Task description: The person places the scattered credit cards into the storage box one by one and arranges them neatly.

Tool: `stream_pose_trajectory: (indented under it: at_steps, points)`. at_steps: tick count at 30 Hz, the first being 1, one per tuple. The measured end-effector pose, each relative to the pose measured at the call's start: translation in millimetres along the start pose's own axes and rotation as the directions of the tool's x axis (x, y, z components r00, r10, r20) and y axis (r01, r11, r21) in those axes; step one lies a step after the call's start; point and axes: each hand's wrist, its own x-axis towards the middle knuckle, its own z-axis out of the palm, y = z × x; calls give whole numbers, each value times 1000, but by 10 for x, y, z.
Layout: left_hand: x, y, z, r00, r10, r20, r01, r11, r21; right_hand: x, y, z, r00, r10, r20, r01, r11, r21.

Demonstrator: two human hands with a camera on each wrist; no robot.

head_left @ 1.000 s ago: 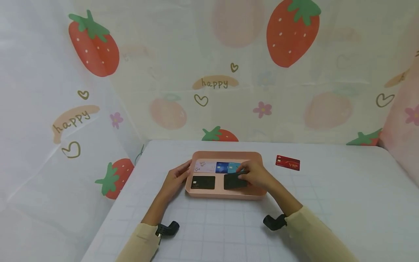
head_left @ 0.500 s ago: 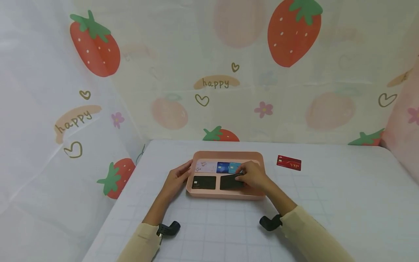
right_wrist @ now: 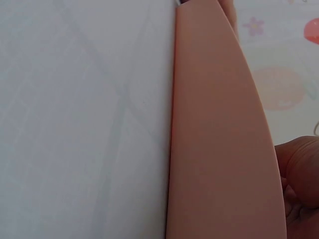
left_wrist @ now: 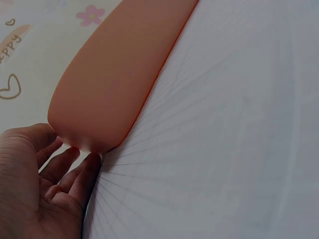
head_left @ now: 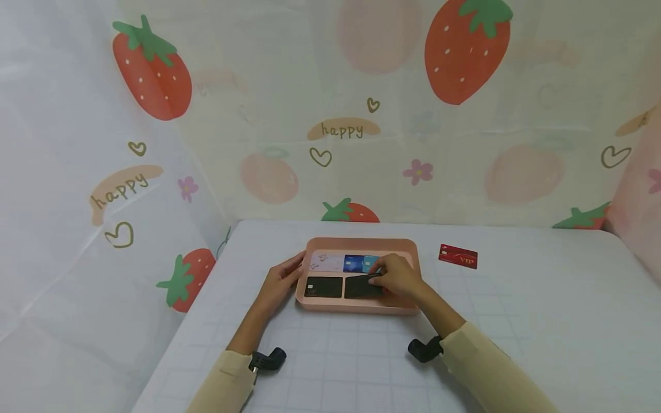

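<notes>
A shallow pink tray sits on the table, with cards laid in two rows. In the head view my right hand pinches a black card by its right part, inside the front right of the tray; its right end is hidden. Left of it lies another black card marked VIP. Behind them are a pale card with a floral print, a dark blue card and a light blue card, partly behind my fingers. My left hand touches the tray's left end from outside with its fingertips.
On the white table, right of the tray, lies a red VIP card. A strawberry-printed cloth hangs behind the table. Black wrist cameras stick out from both wrists.
My right hand has moved slightly left with the black card, bringing it closer to the other black card. The left hand stays against the tray. The head view has shifted a little.
</notes>
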Motion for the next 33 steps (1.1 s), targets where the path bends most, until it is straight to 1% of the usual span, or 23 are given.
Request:
stream_pose_trajectory:
  at_steps: [7, 11, 17, 24, 28, 33]
  points:
    - [-6, 21, -6, 1000, 10, 13, -10, 1000, -20, 24, -20, 2, 1000, -4, 7, 4, 1000, -11]
    - [-5, 32, 1, 1000, 22, 14, -22, 1000, -16, 25, -31, -3, 1000, -6, 9, 6, 1000, -18]
    - [1, 34, 4, 1000, 21, 9, -21, 1000, -8, 23, -45, -4, 1000, 6, 15, -6, 1000, -12]
    - [-17, 31, 2, 1000, 0, 2, 0, 1000, -15, 11, -47, 5, 1000, 8, 15, -8, 1000, -13]
    - [-23, 28, -2, 1000, 13, 8, -13, 1000, -9, 12, -35, 12, 1000, 15, 11, -15, 1000, -8]
    - [-23, 23, -5, 1000, 12, 11, -12, 1000, -14, 11, -25, 17, 999, 33, 14, -33, 999, 8]
